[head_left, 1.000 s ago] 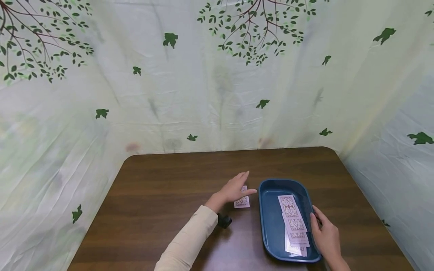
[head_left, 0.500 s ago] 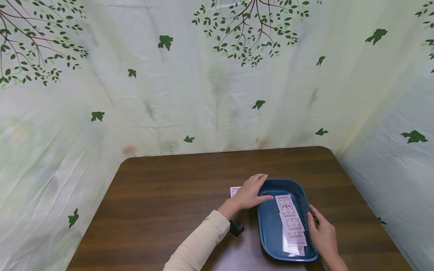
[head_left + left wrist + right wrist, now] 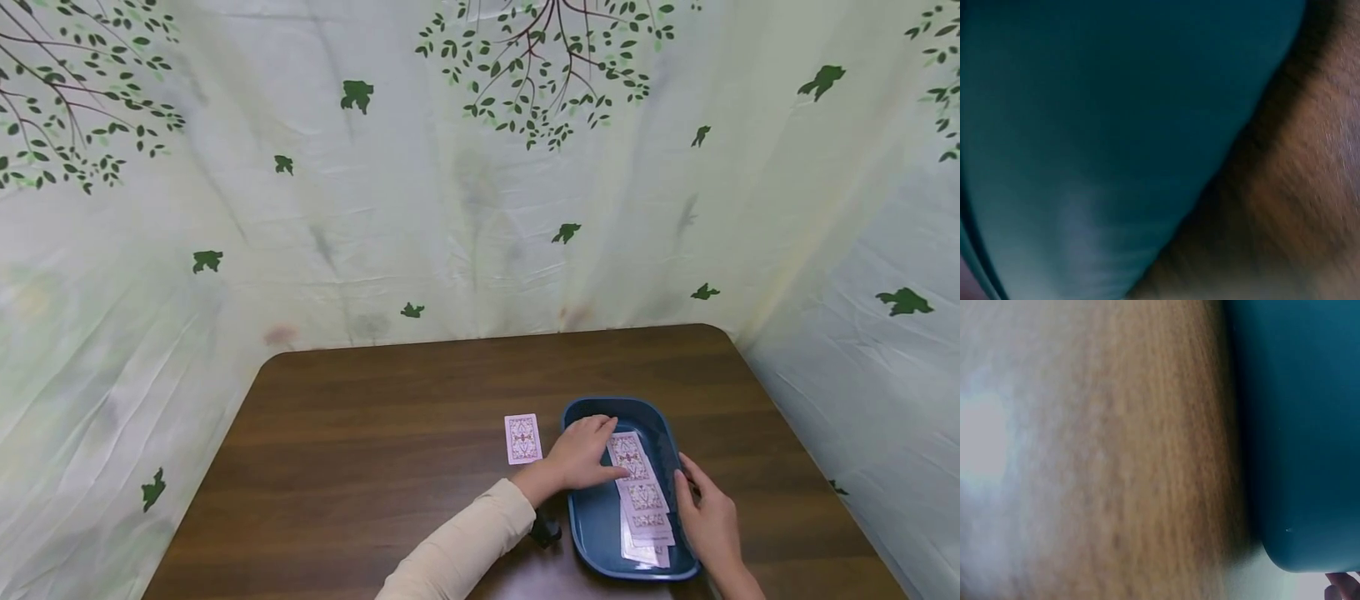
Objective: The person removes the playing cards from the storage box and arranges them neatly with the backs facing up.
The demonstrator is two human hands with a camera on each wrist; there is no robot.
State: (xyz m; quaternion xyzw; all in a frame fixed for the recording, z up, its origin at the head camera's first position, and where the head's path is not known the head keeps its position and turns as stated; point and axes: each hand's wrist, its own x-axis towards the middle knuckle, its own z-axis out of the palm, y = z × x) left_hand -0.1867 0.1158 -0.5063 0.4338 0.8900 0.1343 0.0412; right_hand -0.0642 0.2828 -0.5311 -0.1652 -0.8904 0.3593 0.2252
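Observation:
A blue tray point(image 3: 596, 533) rests on the table, with several overlapping playing cards point(image 3: 647, 500) inside, patterned backs up. My left hand point(image 3: 581, 454) reaches over the tray's left side, thumb spread from the fingers, its tips beside the upper cards; whether they touch is unclear. At the tray's right rim, my right hand point(image 3: 711, 517) grips the edge between thumb and fingers. One separate card point(image 3: 522, 439) lies back up on the table, left of the tray. The left wrist view is filled by the blurred tray point(image 3: 1116, 125). In the right wrist view, fingertips point(image 3: 1342, 587) show below the tray point(image 3: 1310, 425).
The brown wooden table point(image 3: 360, 500) has rounded far corners. Behind it hangs a pale curtain point(image 3: 450, 208) printed with leaves and branches. A dark wrist device point(image 3: 545, 531) sits under the left forearm, close to the tray's left rim.
My left hand has moved right from above the lone card to over the tray, uncovering that card. The right hand keeps its grip on the rim. The head view has shifted slightly.

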